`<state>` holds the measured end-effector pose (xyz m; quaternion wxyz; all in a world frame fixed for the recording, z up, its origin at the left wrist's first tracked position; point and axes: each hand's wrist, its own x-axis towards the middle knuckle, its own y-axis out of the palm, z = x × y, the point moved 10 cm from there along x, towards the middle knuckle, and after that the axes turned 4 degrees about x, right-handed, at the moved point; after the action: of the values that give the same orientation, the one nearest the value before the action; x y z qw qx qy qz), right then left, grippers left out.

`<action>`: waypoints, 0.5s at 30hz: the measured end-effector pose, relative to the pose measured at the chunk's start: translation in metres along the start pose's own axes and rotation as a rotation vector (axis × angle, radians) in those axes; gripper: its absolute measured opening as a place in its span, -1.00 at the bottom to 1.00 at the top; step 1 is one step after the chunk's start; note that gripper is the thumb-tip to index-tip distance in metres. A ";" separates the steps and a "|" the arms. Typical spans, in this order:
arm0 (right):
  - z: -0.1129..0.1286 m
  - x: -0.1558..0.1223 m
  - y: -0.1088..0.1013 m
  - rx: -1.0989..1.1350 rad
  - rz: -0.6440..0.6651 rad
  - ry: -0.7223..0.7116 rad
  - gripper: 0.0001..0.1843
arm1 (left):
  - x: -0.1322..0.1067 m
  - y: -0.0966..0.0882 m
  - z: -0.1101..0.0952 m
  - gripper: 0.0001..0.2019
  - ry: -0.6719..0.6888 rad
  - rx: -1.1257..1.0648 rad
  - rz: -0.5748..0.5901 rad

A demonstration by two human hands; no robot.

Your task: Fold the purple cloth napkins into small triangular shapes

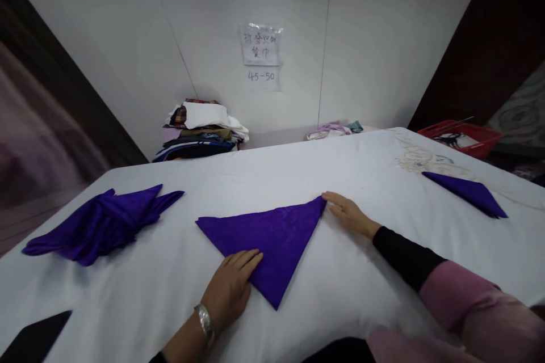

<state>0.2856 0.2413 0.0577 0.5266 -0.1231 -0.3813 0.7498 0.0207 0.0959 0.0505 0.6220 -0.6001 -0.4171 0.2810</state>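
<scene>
A purple napkin (272, 232) lies folded in a triangle, one point toward me and its long edge away from me. My left hand (232, 281), with a silver bracelet at the wrist, rests palm down on its lower left edge, fingers stretched out. At the napkin's right corner, the fingertips of my right hand (349, 214) touch the cloth, fingers extended and thumb apart from the corner. To the left sits a bunched purple napkin (106, 218) with pointed folds. Far to the right is a narrow folded purple napkin (466, 193).
A white cloth (162, 306) covers the table. Folded fabrics (202, 127) are stacked behind its far edge, near a smaller pile (334, 130). A red basket (472, 139) stands at the back right. A dark flat object (36, 337) lies front left. Handwritten paper signs (261, 57) hang on the wall.
</scene>
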 end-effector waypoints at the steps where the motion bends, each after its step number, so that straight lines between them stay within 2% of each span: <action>1: -0.014 0.005 -0.011 0.019 -0.066 0.107 -0.53 | -0.001 -0.003 -0.007 -0.30 0.016 -0.035 -0.001; 3: -0.034 0.012 -0.021 0.025 -0.115 0.253 -0.53 | -0.002 -0.005 -0.024 -0.24 0.056 -0.093 0.014; 7: -0.047 0.028 -0.017 0.002 -0.030 0.369 -0.54 | -0.005 0.000 -0.054 -0.18 0.143 -0.155 0.073; 11: -0.050 0.042 -0.003 -0.020 0.091 0.446 -0.55 | -0.007 0.007 -0.061 -0.23 0.159 -0.160 0.085; 15: -0.045 0.052 0.006 -0.063 0.172 0.451 -0.70 | -0.010 0.013 -0.059 -0.32 0.161 -0.164 0.081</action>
<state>0.2865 0.3065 0.0340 0.5285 -0.3358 -0.2655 0.7331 0.0679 0.0585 0.0403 0.5906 -0.6860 -0.3625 0.2218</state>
